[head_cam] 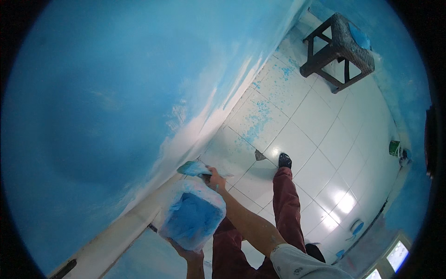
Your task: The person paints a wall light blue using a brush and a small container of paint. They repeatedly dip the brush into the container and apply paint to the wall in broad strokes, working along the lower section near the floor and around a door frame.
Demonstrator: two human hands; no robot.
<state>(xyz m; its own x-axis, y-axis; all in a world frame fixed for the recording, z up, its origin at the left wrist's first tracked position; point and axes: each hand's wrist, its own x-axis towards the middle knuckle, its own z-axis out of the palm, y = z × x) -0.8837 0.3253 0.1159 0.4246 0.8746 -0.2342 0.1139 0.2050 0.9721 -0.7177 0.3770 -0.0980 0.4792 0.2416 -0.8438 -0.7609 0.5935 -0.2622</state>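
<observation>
My left hand (190, 254) supports a squarish paint container (223, 205) from below. Blue paint (195, 219) coats its inside, and pale blue and white smears cover its rim. Just beyond the container, my right hand (216, 180) grips a wide paintbrush (193, 168) by its handle. Blue paint covers the brush's head, which points left toward the foot of the wall; whether it touches the wall I cannot tell. The wall (104, 87) is streaky blue, fading to white low down near the floor.
Blue paint spatters (258, 118) mark the white tile floor (310, 129) beside a chipped tile (259, 155). A dark plastic stool (352, 52) stands at the upper right with a blue item (359, 36) on it. Farther right are a green can (394, 148) and a round blue-and-white object (357, 227).
</observation>
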